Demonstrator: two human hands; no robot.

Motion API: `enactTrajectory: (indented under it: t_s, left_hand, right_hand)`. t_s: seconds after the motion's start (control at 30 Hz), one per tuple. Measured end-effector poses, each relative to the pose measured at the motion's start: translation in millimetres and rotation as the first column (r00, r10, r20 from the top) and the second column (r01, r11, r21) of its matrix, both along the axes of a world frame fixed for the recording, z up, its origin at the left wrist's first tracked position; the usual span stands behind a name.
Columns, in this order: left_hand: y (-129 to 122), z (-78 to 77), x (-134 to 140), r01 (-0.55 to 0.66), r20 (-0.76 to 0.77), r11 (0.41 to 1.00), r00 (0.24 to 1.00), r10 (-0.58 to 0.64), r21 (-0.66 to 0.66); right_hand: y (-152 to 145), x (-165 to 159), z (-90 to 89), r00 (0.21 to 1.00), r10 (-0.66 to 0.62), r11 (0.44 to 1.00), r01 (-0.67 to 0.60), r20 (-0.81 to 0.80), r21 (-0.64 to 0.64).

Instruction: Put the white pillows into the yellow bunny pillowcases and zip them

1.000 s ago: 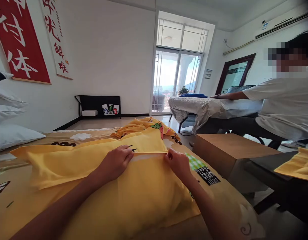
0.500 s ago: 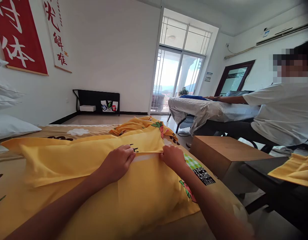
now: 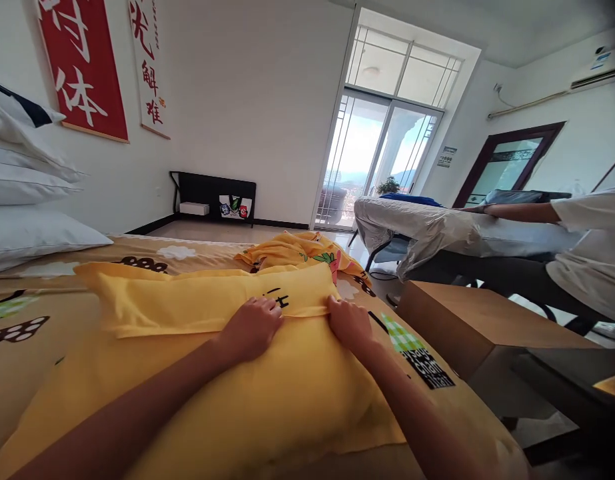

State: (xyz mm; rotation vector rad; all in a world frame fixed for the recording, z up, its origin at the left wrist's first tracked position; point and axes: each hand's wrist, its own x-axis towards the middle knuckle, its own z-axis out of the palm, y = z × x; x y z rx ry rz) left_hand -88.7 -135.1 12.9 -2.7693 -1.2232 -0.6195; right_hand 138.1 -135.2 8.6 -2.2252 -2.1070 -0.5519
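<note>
A plump yellow pillowcase (image 3: 287, 380) with a pillow-like bulge lies in front of me on the bed. Its open end has a folded flap (image 3: 182, 303) with black lettering. My left hand (image 3: 252, 327) is closed on the flap's edge near the middle. Close to the flap's right end, my right hand (image 3: 350, 323) pinches the same edge. Most fingertips are hidden by the cloth or the hands. Just beyond the flap rests a crumpled orange-yellow cloth (image 3: 292, 250) with a carrot-like print.
White pillows (image 3: 42, 233) are stacked at the left. A cardboard box (image 3: 467, 313) stands right of the patterned bed sheet (image 3: 24, 303). Farther right, a person in a white shirt (image 3: 594, 247) reaches over a plastic-covered bed (image 3: 437, 223). A low black shelf (image 3: 214, 190) stands by the wall.
My view has turned left. The white strip that showed under the flap's edge between my hands is now covered by yellow cloth. Both hands keep hold of the edge.
</note>
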Motion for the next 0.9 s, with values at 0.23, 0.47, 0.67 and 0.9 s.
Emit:
enactTrajectory:
  t_s: [0.23,0.47,0.67,0.9]
  left_hand:
    - [17.4,4.4,-59.1,-0.096,-0.008,0.995,0.995,0.096,0.009]
    - [6.4,-7.1,-188.7,-0.401,0.016,0.907,0.914,0.406,-0.128]
    - [-4.8,-15.1,-214.5,-0.561,-0.111,0.819,0.828,0.55,-0.12]
    - [5.3,3.7,-183.7,-0.653,-0.313,0.754,0.703,0.639,0.073]
  right_hand:
    - [16.9,14.9,-5.7,1.0,-0.025,0.998,0.025,0.007,0.051]
    - [21.3,23.9,-22.0,0.994,-0.031,0.999,0.027,-0.107,-0.038]
    - [47.6,10.3,-23.2,0.987,-0.046,0.997,0.037,-0.154,-0.065]
    - [46.3,-2.5,-6.7,0.995,-0.041,0.998,0.036,-0.088,-0.054]
